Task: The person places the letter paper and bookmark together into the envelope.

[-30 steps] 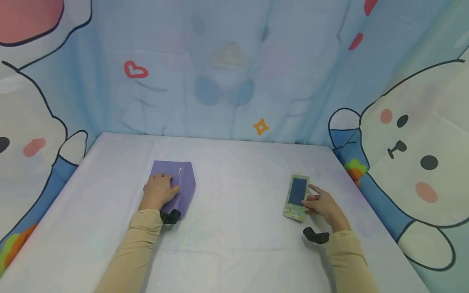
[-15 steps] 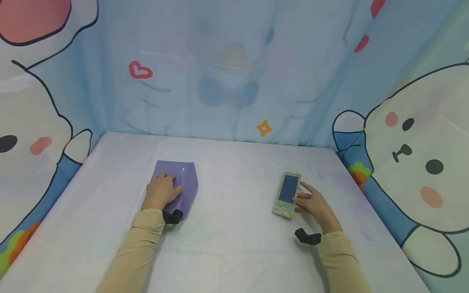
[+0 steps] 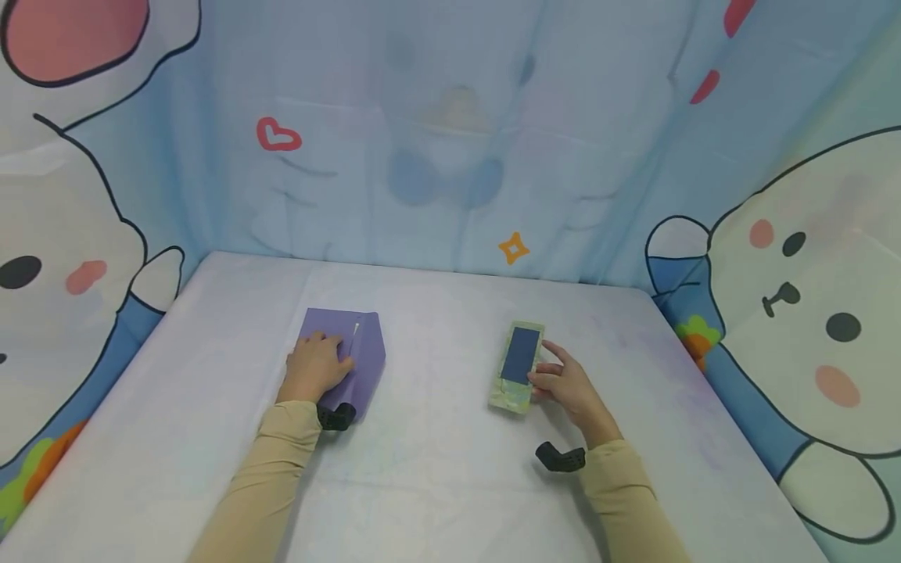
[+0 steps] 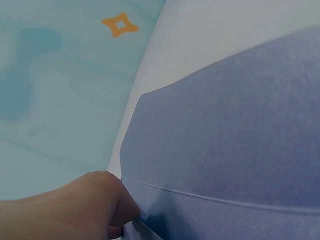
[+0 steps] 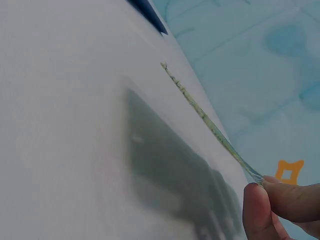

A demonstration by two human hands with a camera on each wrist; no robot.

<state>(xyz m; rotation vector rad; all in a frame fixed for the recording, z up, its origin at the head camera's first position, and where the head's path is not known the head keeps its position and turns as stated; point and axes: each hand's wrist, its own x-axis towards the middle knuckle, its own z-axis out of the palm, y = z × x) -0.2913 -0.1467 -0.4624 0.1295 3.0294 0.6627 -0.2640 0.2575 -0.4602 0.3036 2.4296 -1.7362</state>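
A purple envelope (image 3: pixel 367 352) lies on the table, its flap spread out to the right. My left hand (image 3: pixel 313 367) is on the envelope's body, thumb at the crease by the flap. In the left wrist view the thumb (image 4: pixel 107 200) bends in at the lifted edge of the envelope (image 4: pixel 225 135). Right of the envelope, my right hand (image 3: pixel 568 391) pinches a flat, thin pale-green packet (image 3: pixel 511 395) with a dark blue rectangle on its face. Edge-on in the right wrist view, the packet (image 5: pixel 200 112) is raised above the table, its shadow apart from it.
A white cloth covers the table (image 3: pixel 422 485). Behind and beside it hangs a blue curtain (image 3: pixel 338 211) printed with cartoon animals. A black wrist device (image 3: pixel 561 457) sticks out from the right sleeve, and another black device (image 3: pixel 336 417) from the left sleeve.
My right hand has carried the packet leftward, closer to the envelope. The left hand has stayed on the envelope; the whole head view has shifted slightly.
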